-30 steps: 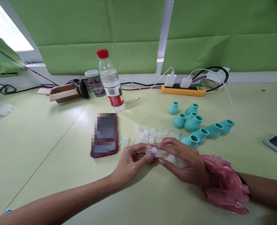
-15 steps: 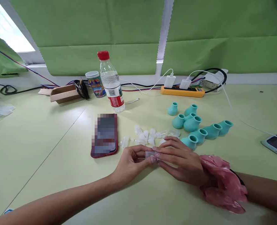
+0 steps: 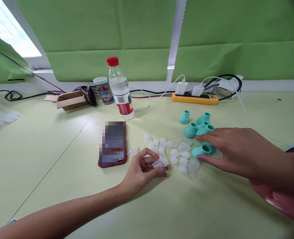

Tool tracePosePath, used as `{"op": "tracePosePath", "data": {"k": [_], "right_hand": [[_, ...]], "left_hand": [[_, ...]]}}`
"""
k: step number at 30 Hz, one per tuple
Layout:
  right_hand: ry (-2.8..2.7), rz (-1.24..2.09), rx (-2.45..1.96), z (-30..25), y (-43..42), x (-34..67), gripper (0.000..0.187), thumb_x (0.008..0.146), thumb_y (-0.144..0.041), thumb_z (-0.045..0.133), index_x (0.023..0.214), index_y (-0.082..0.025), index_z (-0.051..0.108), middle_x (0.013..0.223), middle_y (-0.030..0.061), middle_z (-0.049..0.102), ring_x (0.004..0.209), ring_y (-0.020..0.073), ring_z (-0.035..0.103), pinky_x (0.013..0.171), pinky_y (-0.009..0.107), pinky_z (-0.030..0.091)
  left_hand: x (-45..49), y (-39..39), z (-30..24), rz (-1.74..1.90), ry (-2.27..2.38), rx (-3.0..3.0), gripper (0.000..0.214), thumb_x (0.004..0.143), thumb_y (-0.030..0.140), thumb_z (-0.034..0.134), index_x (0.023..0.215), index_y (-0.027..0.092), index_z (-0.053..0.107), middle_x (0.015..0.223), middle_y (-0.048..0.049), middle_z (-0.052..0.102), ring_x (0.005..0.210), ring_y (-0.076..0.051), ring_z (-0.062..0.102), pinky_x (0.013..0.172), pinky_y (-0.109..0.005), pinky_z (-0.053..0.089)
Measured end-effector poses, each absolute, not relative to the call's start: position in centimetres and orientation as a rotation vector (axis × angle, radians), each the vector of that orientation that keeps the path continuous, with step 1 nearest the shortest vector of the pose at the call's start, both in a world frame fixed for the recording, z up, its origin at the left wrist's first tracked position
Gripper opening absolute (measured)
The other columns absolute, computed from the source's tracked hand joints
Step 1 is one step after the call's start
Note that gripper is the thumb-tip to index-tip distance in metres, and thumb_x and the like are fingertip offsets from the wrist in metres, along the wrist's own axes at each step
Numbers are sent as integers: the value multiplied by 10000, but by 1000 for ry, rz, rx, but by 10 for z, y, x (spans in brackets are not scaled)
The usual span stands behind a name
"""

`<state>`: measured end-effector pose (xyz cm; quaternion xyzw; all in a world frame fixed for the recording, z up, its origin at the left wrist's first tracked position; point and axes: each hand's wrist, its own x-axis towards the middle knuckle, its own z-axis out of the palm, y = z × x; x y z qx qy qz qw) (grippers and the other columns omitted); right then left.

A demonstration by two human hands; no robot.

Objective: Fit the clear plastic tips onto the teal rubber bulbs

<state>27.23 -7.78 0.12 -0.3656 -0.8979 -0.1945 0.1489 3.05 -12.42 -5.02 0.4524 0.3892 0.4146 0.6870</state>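
Observation:
My left hand rests on the table, fingers curled around a small clear plastic piece. Just beyond it lies a scatter of several small clear and white plastic pieces. My right hand hovers over a cluster of several teal rubber funnel-shaped parts, fingers stretched out, fingertips beside the nearest teal part. A pink plastic glove is bunched at that wrist.
A red-cased phone lies left of the pieces. A water bottle, a small can, a cardboard box and cables stand at the back. An orange power strip with chargers sits behind the teal parts.
My right hand has let go of the clear piece and moved right and up to the teal parts. The left hand keeps the clear piece and has barely moved.

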Motion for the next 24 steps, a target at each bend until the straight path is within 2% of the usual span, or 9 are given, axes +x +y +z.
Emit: {"op": "tracePosePath", "data": {"k": [2, 4, 9, 11, 14, 16, 20, 24], "right_hand": [[-2633, -559, -1023, -9, -74, 278, 253, 650, -461, 587, 727, -221, 586, 576, 36, 580, 424, 127, 444, 389, 263, 181], [-2723, -531, -1000, -16, -71, 278, 200, 630, -408, 609, 663, -217, 561, 553, 20, 542, 403, 113, 416, 387, 263, 155], [-2858, -468, -1172, -10, -75, 269, 130, 617, -287, 598, 587, -198, 507, 611, 12, 513, 498, 150, 477, 403, 249, 216], [-2838, -398, -1207, -1, -81, 265, 128, 635, -298, 577, 622, -191, 508, 699, 32, 536, 570, 168, 507, 420, 251, 273], [-2767, -189, -1209, 9, -89, 258, 91, 695, -270, 515, 724, -184, 507, 849, 59, 568, 664, 176, 538, 493, 265, 365], [-2691, -45, -1168, 12, -93, 252, 104, 714, -233, 492, 806, -188, 508, 859, 53, 582, 692, 173, 546, 540, 266, 394], [-2621, 21, -976, 6, -95, 236, 197, 700, -217, 512, 895, -193, 516, 817, 40, 575, 744, 178, 532, 609, 273, 412], [-2692, -136, -949, -5, -96, 226, 226, 687, -211, 485, 904, -167, 533, 781, 66, 532, 688, 193, 506, 520, 273, 373]], "left_hand": [[30, -125, -49, 935, 857, 1052, 282, 725, 284, 623, 882, 159, 426, 709, -34, 634, 616, -135, 610, 618, -261, 459], [30, -125, -48, 924, 855, 1086, 246, 782, 323, 548, 921, 159, 427, 665, -23, 618, 574, -120, 596, 578, -238, 445], [32, -125, -50, 917, 858, 1069, 245, 837, 391, 429, 913, 159, 446, 565, 0, 578, 474, -94, 547, 495, -208, 406], [32, -124, -51, 933, 860, 1051, 257, 819, 399, 460, 890, 152, 459, 556, 2, 570, 471, -90, 538, 496, -210, 408], [33, -124, -51, 941, 858, 1053, 291, 731, 368, 597, 866, 144, 471, 557, 14, 560, 476, -83, 520, 509, -218, 419], [33, -124, -51, 933, 856, 1067, 321, 687, 328, 651, 873, 143, 467, 558, 24, 553, 473, -79, 512, 512, -221, 419], [33, -126, -50, 930, 818, 1102, 286, 741, 333, 596, 859, 173, 391, 650, -2, 592, 541, -96, 547, 507, -210, 385], [32, -129, -51, 895, 755, 1124, 293, 783, 386, 532, 799, 199, 307, 734, -29, 619, 635, -103, 540, 494, -191, 342]]}}
